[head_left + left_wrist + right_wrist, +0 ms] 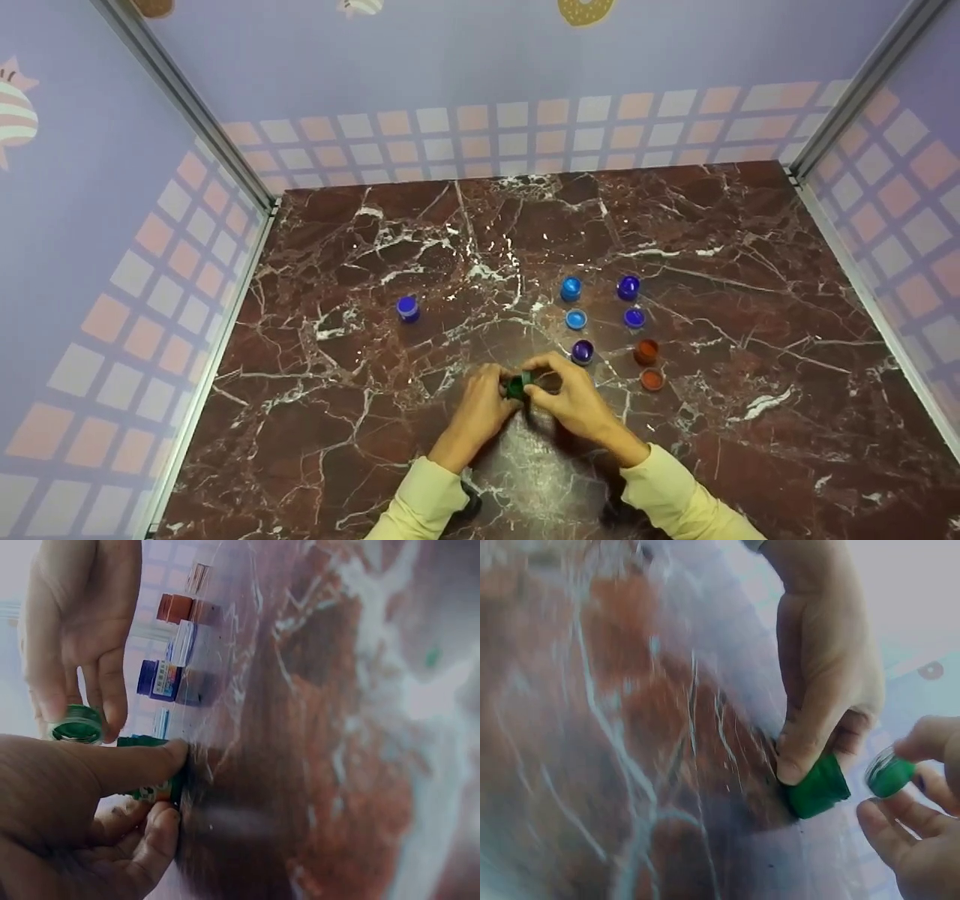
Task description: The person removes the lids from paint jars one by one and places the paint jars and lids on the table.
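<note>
My left hand (484,403) grips a small green paint jar (817,789) by its sides, low at the tabletop. The jar's mouth is uncovered, and dark green shows inside it in the head view. Just to the right, my right hand (576,399) pinches a round green lid (889,772) between thumb and fingers. A narrow gap separates lid and jar in the right wrist view. The lid's hollow, threaded inside (77,727) shows in the left wrist view. A purple paint jar (582,352) stands just beyond my right fingers.
Right of centre stand a light blue jar (571,289), a dark blue jar (628,288) and an orange jar (647,351). Before them lie a light blue lid (576,319), dark blue lid (634,318) and orange lid (652,379). A capped violet jar (408,309) stands left.
</note>
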A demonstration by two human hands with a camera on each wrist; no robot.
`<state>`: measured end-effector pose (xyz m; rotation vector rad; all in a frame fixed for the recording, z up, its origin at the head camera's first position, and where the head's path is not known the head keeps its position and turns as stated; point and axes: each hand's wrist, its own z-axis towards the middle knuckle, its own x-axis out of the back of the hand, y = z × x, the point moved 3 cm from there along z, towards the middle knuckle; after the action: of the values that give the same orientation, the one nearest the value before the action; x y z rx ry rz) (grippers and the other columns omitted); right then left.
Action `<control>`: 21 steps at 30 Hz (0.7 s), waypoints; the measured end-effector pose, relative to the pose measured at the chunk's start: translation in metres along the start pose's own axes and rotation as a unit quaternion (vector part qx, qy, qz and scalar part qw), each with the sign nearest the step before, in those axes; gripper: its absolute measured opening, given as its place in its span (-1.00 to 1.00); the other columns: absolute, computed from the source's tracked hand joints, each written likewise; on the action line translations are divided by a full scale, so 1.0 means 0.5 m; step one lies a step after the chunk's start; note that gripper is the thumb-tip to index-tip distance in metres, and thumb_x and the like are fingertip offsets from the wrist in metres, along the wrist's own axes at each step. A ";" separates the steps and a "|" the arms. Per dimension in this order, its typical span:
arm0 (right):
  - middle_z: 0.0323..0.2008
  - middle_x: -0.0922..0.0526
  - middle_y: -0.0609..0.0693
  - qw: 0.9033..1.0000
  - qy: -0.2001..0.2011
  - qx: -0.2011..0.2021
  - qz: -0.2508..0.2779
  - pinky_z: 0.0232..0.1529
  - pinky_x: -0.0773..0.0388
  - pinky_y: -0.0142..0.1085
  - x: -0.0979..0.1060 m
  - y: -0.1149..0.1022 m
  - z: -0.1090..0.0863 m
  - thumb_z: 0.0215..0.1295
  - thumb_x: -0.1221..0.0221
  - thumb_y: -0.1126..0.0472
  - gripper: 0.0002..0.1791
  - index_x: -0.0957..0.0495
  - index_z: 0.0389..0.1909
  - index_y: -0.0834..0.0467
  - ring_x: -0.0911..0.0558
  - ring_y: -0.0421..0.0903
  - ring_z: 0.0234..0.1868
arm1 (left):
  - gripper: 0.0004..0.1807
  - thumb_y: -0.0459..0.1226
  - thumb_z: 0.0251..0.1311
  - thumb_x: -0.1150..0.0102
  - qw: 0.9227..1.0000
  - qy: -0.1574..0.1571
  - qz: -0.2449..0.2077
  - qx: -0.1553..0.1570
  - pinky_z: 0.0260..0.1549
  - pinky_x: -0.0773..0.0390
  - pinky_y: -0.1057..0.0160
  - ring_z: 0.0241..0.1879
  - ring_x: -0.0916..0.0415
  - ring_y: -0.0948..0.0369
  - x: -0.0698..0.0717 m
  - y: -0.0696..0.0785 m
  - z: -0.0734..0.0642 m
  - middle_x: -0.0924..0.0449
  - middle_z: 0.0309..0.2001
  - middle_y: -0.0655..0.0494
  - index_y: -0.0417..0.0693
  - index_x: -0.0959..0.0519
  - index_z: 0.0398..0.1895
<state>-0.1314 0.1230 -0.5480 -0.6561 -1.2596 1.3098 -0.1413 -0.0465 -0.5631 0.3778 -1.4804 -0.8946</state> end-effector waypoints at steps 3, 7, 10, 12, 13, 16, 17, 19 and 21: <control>-0.09 -0.67 0.30 0.995 0.000 -0.045 0.093 -0.20 -0.67 -0.29 0.004 0.006 -0.007 0.29 -0.29 0.47 -0.70 -0.56 0.04 0.41 -0.69 0.01 -0.20 | -0.63 -0.44 0.02 -0.55 1.000 -0.002 -0.005 -0.003 -0.21 -0.59 0.14 -0.28 -0.55 0.08 0.003 0.002 0.000 -0.56 -0.24 -0.05 -0.27 -0.57 -0.13; -0.02 -0.59 0.43 0.978 0.001 -0.092 0.185 -0.14 -0.65 -0.36 0.012 0.012 -0.015 0.32 -0.27 0.47 -0.59 -0.46 0.13 0.56 -0.68 0.04 -0.11 | -0.58 -0.44 -0.01 -0.57 1.000 -0.016 -0.017 0.002 -0.19 -0.59 0.14 -0.25 -0.55 0.07 0.006 0.003 0.001 -0.55 -0.21 -0.03 -0.25 -0.57 -0.09; 0.03 -0.55 0.46 0.969 -0.007 -0.108 0.223 -0.03 -0.63 -0.37 0.020 0.013 -0.020 0.31 -0.25 0.49 -0.49 -0.36 0.19 0.65 -0.67 0.05 -0.04 | -0.58 -0.40 0.02 -0.57 0.999 -0.026 -0.016 0.007 -0.18 -0.59 0.14 -0.23 -0.55 0.08 0.007 0.004 0.004 -0.55 -0.20 -0.01 -0.23 -0.58 -0.07; 0.06 -0.54 0.49 0.965 -0.017 -0.110 0.237 0.01 -0.61 -0.39 0.023 0.013 -0.023 0.29 -0.24 0.50 -0.46 -0.33 0.21 0.68 -0.67 -0.01 -0.04 | -0.60 -0.38 0.04 -0.56 1.000 -0.026 -0.011 0.008 -0.18 -0.59 0.15 -0.23 -0.55 0.09 0.006 0.006 0.008 -0.55 -0.21 0.00 -0.23 -0.59 -0.07; 0.08 -0.53 0.50 0.965 -0.022 -0.108 0.239 0.01 -0.61 -0.39 0.025 0.013 -0.024 0.29 -0.24 0.50 -0.45 -0.32 0.22 0.68 -0.67 -0.06 -0.05 | -0.61 -0.37 0.05 -0.56 1.000 -0.025 -0.009 0.010 -0.18 -0.59 0.15 -0.23 -0.54 0.09 0.007 0.008 0.010 -0.56 -0.21 0.00 -0.24 -0.60 -0.08; 0.10 -0.52 0.52 0.967 -0.037 -0.100 0.233 -0.04 -0.60 -0.43 0.028 0.011 -0.029 0.27 -0.21 0.53 -0.48 -0.35 0.22 0.66 -0.67 -0.20 -0.11 | -0.64 -0.38 0.05 -0.55 1.000 -0.020 -0.003 0.015 -0.18 -0.58 0.16 -0.24 -0.54 0.10 0.006 0.011 0.017 -0.56 -0.22 0.00 -0.25 -0.62 -0.11; 0.09 -0.53 0.52 0.968 -0.041 -0.097 0.228 -0.07 -0.60 -0.44 0.028 0.011 -0.031 0.27 -0.19 0.55 -0.49 -0.36 0.22 0.65 -0.66 -0.24 -0.13 | -0.65 -0.39 0.05 -0.55 1.000 -0.018 -0.002 0.019 -0.19 -0.58 0.16 -0.24 -0.54 0.10 0.006 0.011 0.020 -0.57 -0.22 0.01 -0.25 -0.63 -0.12; 0.09 -0.54 0.51 0.970 -0.045 -0.095 0.219 -0.11 -0.60 -0.46 0.029 0.010 -0.033 0.26 -0.18 0.56 -0.50 -0.37 0.22 0.64 -0.65 -0.27 -0.16 | -0.66 -0.39 0.04 -0.55 1.000 -0.016 0.001 0.026 -0.18 -0.59 0.15 -0.24 -0.55 0.10 0.006 0.012 0.028 -0.58 -0.21 0.00 -0.25 -0.64 -0.12; 0.11 -0.53 0.52 0.971 -0.047 -0.094 0.213 -0.08 -0.60 -0.45 0.029 0.009 -0.033 0.25 -0.19 0.56 -0.49 -0.38 0.22 0.63 -0.66 -0.27 -0.14 | -0.66 -0.38 0.05 -0.55 0.999 -0.015 0.007 0.033 -0.16 -0.58 0.12 -0.23 -0.56 0.09 0.006 0.011 0.037 -0.59 -0.20 0.01 -0.24 -0.65 -0.12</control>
<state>-0.1204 0.1424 -0.5520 -1.0532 -1.3786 1.5964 -0.1576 -0.0398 -0.5550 0.4036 -1.5425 -0.8443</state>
